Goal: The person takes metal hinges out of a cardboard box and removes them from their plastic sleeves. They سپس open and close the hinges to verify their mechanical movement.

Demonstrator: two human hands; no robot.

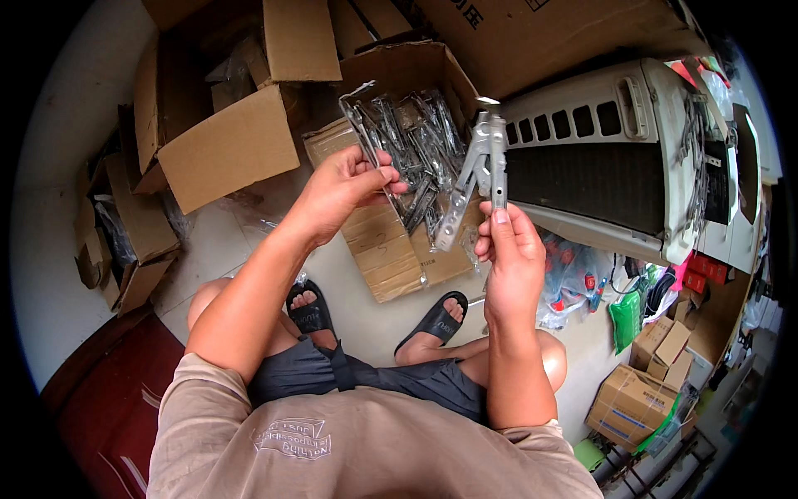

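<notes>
My right hand [511, 258] grips the lower end of a silvery metal folding hinge [496, 158] between thumb and fingers. The hinge stands roughly upright, and its second arm slants down to the left. My left hand [353, 187] pinches a clear plastic sleeve [359, 121] that reaches up past the fingers; whether anything is inside it I cannot tell. Below and between both hands is an open cardboard box [382, 258] with its near flap folded out. Several plastic-wrapped metal hinges [428, 141] lie in a heap inside it.
Another open carton [229, 162] stands at the upper left, with a smaller open box [137, 224] beside it. To the right is a pale louvred appliance [582, 158]. Plastic bags [573, 279] and closed cartons [636, 403] sit lower right. My sandalled feet are on the tiles.
</notes>
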